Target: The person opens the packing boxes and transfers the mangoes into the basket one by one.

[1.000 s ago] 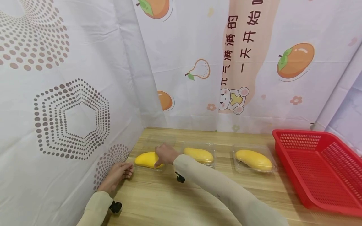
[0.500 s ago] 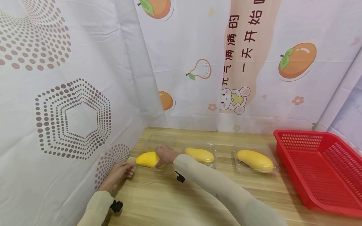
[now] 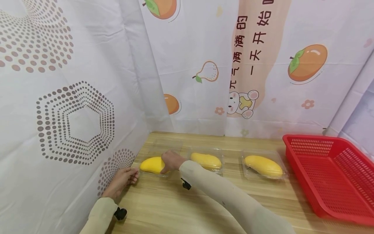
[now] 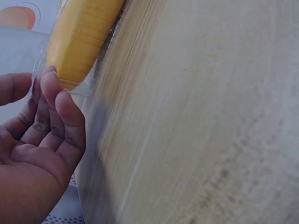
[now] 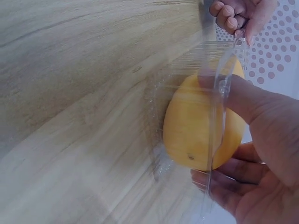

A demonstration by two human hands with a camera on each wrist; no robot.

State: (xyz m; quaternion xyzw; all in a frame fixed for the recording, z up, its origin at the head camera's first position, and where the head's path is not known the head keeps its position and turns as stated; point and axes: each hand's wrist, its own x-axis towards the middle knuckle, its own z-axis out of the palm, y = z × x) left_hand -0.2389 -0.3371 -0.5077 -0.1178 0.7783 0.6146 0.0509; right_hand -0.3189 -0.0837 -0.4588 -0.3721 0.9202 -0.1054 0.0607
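While the right hand (image 3: 173, 160) grips a yellow mango (image 3: 152, 165), thumb on its near side, that fruit lies inside the leftmost clear container (image 4: 85, 89), whose left edge the left hand (image 3: 124, 178) pinches, and a clear plastic piece (image 3: 166, 145) shows just behind it. Beside it on the wooden table (image 3: 163, 204) stand a middle box (image 3: 208, 149) and a right box (image 3: 244, 175), each holding one yellow mango too, with a red basket (image 3: 318, 204) near the latter.
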